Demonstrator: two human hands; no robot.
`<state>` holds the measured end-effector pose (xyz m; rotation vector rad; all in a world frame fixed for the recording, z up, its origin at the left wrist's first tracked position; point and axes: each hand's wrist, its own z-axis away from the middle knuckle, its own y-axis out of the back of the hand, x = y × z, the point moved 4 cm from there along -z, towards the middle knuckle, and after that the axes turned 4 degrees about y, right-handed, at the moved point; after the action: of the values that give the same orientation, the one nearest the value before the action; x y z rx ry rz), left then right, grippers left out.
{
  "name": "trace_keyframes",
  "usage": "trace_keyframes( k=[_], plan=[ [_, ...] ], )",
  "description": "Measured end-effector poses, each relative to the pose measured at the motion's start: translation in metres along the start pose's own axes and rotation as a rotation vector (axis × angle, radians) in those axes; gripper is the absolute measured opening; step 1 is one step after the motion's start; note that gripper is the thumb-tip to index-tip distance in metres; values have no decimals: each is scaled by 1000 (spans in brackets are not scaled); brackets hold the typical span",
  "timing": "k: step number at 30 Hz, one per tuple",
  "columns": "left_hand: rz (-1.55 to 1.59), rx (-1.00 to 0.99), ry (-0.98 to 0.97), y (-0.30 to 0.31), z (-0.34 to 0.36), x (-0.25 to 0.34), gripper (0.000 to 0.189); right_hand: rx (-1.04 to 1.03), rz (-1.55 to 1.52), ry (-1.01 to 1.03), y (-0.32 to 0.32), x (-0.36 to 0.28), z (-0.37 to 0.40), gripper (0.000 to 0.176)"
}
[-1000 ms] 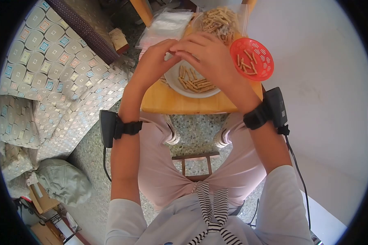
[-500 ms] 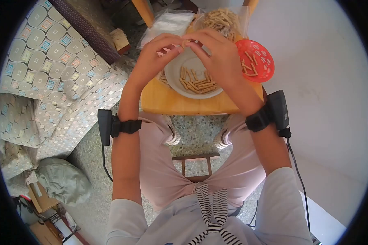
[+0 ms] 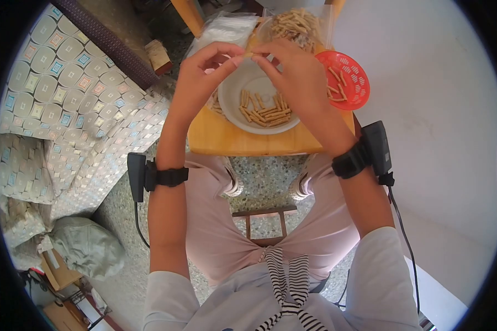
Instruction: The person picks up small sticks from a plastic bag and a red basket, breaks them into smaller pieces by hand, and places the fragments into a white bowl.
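Observation:
My left hand [image 3: 201, 77] and my right hand [image 3: 292, 74] meet above a white bowl [image 3: 232, 107], and their fingertips pinch one short tan stick [image 3: 248, 54] between them. The bowl holds several more tan sticks [image 3: 262, 107] and stands on a small wooden table [image 3: 232, 138]. Both wrists carry black straps with black devices.
A red perforated basket [image 3: 345, 80] with a few sticks stands right of the bowl. A clear bag of sticks [image 3: 295, 25] and empty clear bags [image 3: 221, 30] lie at the table's far side. A patterned fabric couch [image 3: 66, 105] is on the left, a white wall [image 3: 425, 110] on the right.
Both hands rose from over the bowl and moved slightly apart, so the bowl's sticks show more. The pinched stick is now visible between the fingertips.

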<state>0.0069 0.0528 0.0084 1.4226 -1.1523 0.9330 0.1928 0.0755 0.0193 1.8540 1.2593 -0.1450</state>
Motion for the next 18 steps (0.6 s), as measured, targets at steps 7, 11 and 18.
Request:
trace_keyframes(
  k=[7,11,18],
  plan=[
    [-184,53,-121,-9,3,11,18,-61,1,65,-8,2,3,17],
    [-285,56,-221,-9,5,17,18,-88,18,29,-8,1,3,17],
    [-264,171,-174,-11,3,6,18,39,42,-4,7,2,-6,17]
  ],
)
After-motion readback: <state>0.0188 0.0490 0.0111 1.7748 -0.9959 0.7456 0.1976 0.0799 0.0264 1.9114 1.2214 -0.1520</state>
